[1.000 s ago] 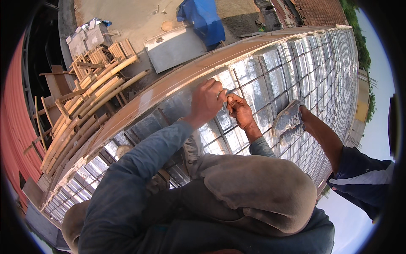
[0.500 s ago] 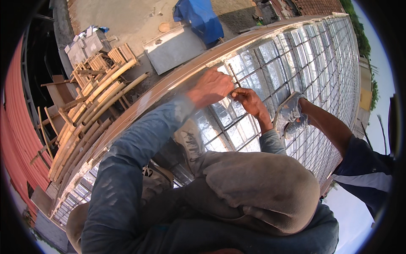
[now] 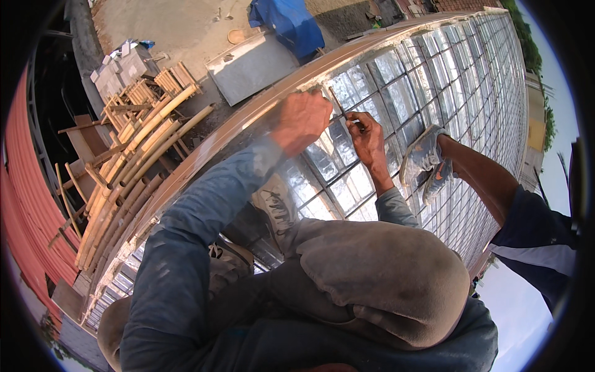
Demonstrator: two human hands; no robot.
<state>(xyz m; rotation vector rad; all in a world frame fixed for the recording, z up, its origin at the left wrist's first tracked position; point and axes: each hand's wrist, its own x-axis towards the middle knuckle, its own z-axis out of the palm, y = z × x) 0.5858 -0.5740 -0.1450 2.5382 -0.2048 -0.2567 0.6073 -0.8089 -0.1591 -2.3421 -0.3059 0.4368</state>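
My left hand point(image 3: 302, 121) is curled into a fist and smeared by motion, beside the mesh's edge near the wooden border; anything inside its fingers is hidden. To its right, my right hand point(image 3: 369, 139) has thumb and forefinger pinched together at a thin rusty steel bar point(image 3: 336, 99). What sits between those fingertips is too small to make out. Both hands are above a grid of steel reinforcing bars point(image 3: 396, 92) laid over shiny silvery sheeting point(image 3: 352, 186). The hands are apart from each other.
My bent knee point(image 3: 384, 279) and shoe point(image 3: 273, 208) are just below the hands. A co-worker's shoe point(image 3: 421, 158) rests on the mesh at right. Past the wooden edge board point(image 3: 248, 127), at a lower level, lie bamboo poles point(image 3: 145, 139), a grey panel point(image 3: 253, 67) and a blue tarp point(image 3: 286, 28).
My left hand has drawn back to the left, away from my right hand. My right hand has shifted slightly up and right. The co-worker's leg is nearly where it was.
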